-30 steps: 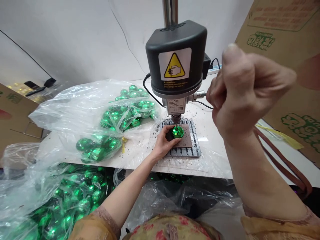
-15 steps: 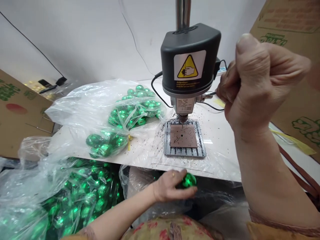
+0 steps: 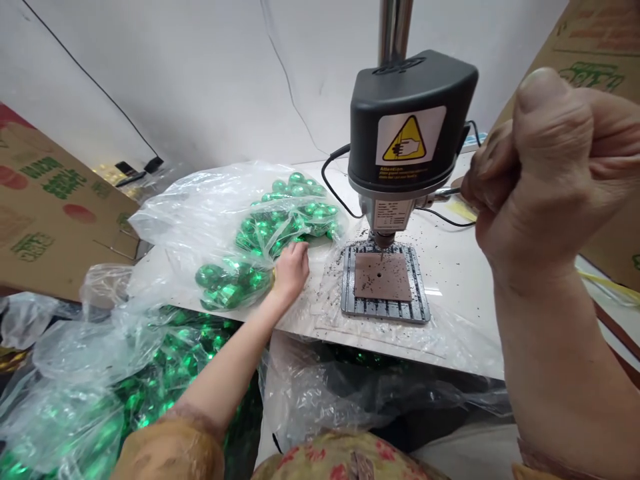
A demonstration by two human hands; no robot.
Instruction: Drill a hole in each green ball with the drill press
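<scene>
My right hand (image 3: 545, 167) is closed in a fist around the feed handle (image 3: 450, 192) of a black bench drill press (image 3: 413, 133). Below the chuck, a brown square board (image 3: 384, 279) with a small hole lies on the slotted metal base (image 3: 420, 305). My left hand (image 3: 291, 270) reaches to the shiny green balls (image 3: 287, 223) in a clear plastic bag (image 3: 185, 200) on the table. Its fingers bend toward the balls and are partly hidden, so I cannot see what is in them.
Dark shavings are scattered on the white table (image 3: 457, 293) around the base. A large plastic bag of green balls (image 3: 165, 363) stands below at left. Clear plastic hangs at the front edge, with green balls (image 3: 370, 357) beneath. Cardboard boxes (image 3: 55, 213) flank the table.
My left hand no longer holds a green ball below the table edge; it has moved up and left to the bagged balls. The view has shifted left. My right hand stays on the handle.
</scene>
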